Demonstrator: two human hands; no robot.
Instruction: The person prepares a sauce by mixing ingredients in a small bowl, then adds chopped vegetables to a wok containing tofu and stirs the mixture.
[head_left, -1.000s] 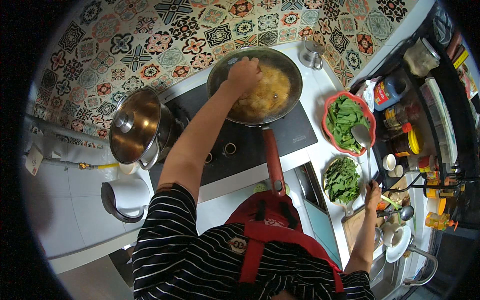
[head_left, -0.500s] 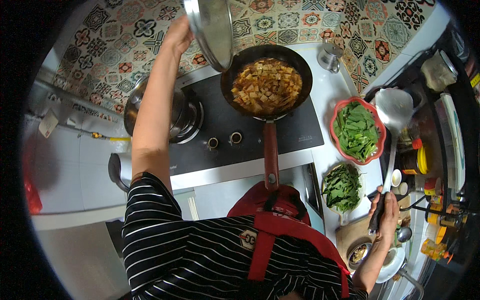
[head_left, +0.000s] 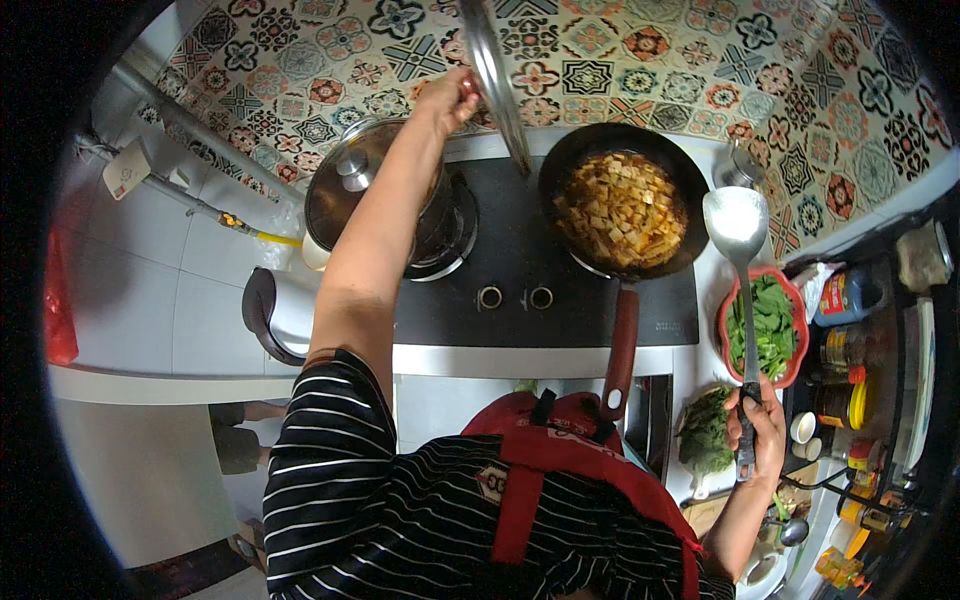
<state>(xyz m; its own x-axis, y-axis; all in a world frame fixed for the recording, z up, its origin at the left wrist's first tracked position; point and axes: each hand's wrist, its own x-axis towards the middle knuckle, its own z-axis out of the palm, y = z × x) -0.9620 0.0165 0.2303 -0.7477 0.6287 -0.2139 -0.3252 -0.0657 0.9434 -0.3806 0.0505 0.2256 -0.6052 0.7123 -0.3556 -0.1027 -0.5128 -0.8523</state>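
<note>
Head view: the left hand (head_left: 447, 102) grips a lid (head_left: 497, 90), nearly upright, left of the pan (head_left: 692, 190), which sits on the cooktop (head_left: 450, 322) with sauced cubes (head_left: 625, 205) inside. Best to hold it clear of the pan's rim (drips could run off). The right hand (head_left: 764, 432) wraps around the handle of a spatula (head_left: 746, 318), right of the pan. Farther left of the pan, a lidded pot (head_left: 325, 215) limits room; right of it sits a red bowl (head_left: 803, 325) of greens (head_left: 770, 320).

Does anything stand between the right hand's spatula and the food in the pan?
Only the pan's right wall visibly lies between spatula and food. The lid, in the left hand, is left of the pan, off that path.
</note>
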